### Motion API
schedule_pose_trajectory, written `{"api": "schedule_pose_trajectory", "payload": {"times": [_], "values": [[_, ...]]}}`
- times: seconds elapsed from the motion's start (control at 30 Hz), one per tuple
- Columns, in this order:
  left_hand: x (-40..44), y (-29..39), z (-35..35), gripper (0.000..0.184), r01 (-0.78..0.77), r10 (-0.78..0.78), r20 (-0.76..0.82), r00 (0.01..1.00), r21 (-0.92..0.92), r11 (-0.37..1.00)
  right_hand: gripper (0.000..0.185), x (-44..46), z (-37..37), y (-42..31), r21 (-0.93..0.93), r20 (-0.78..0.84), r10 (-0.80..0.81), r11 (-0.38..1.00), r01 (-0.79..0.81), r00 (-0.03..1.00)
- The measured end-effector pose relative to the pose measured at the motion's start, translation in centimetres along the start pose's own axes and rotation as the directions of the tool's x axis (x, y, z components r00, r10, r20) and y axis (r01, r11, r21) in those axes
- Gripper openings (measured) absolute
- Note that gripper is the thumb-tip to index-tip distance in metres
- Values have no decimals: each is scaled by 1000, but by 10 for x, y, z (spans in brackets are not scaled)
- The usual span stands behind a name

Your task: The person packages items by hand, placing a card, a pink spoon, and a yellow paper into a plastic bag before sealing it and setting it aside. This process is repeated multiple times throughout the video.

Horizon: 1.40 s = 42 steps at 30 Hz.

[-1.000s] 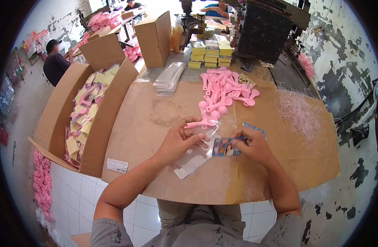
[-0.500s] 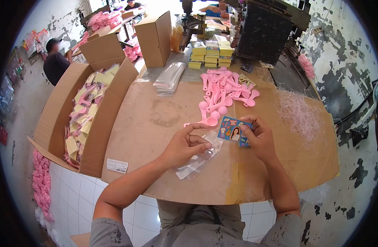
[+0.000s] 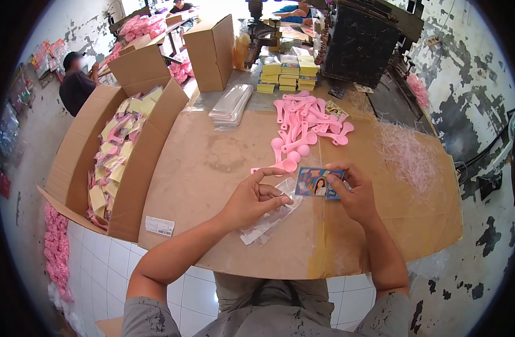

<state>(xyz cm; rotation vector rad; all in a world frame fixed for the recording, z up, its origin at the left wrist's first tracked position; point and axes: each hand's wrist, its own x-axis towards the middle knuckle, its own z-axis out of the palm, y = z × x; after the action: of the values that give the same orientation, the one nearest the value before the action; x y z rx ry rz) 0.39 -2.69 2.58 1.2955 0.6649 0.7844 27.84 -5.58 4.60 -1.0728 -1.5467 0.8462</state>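
Between the thumb and fingers of my right hand is a blue printed card, which shows a pictured figure; a second blue card piece shows just under it. My left hand is closed in a pinch on a clear plastic bag that slants down over the cardboard. Just beyond my left fingers lies a pink spoon. Farther off is a heap of pink spoons on the cardboard-covered table.
An open carton of packed pieces stands at the left. Clear bags and stacked cards lie at the back, near a black box. Plastic strands lie at the right. Another person sits at the far left.
My right hand has brought the card up and away from the bag, then tilted it. The pink spoon near my left hand has come to rest on the table, and the bag has crumpled.
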Motion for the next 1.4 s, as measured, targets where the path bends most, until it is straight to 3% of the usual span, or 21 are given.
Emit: {"api": "schedule_pose_trajectory", "payload": {"times": [0.23,0.27,0.43,0.53,0.73,0.83,0.93,1.03,1.13,1.23,1.33,1.4], "values": [[-9,2,9,62,5,-30,103,994,241,971,18,3,10,-18,-291,233,-164,929,229,959],[-10,4,10,63,13,-48,115,992,290,957,18,3,8,-17,-280,203,-153,937,207,967],[-7,-1,8,63,-35,25,81,996,124,992,19,4,1,-13,-202,136,-162,961,188,977],[-8,2,10,62,-30,18,86,996,139,990,19,2,9,-15,-292,120,-185,932,213,975],[-10,2,10,57,-27,-9,111,994,314,949,21,4,13,-16,-292,318,-202,908,299,926],[-11,2,12,56,-7,-34,106,994,366,930,26,-9,33,-5,-95,159,-4,995,19,987],[-9,-1,14,55,-20,-3,78,997,280,960,18,-7,37,-13,141,-28,80,987,-76,996],[-9,-4,13,53,-62,51,57,997,210,976,19,-12,32,3,65,66,124,990,-128,990],[-9,-1,10,51,-28,13,64,998,247,969,21,-7,27,-3,-113,369,-128,977,181,921],[-8,-4,9,48,-40,29,58,998,204,978,23,2,7,-5,-211,367,-51,968,136,929],[-6,-7,7,45,-51,50,8,999,82,995,24,9,-32,-6,-715,158,49,695,80,986],[-4,-6,6,43,-35,35,-8,999,25,999,26,9,-52,-4,-735,137,172,677,-16,976]]}}
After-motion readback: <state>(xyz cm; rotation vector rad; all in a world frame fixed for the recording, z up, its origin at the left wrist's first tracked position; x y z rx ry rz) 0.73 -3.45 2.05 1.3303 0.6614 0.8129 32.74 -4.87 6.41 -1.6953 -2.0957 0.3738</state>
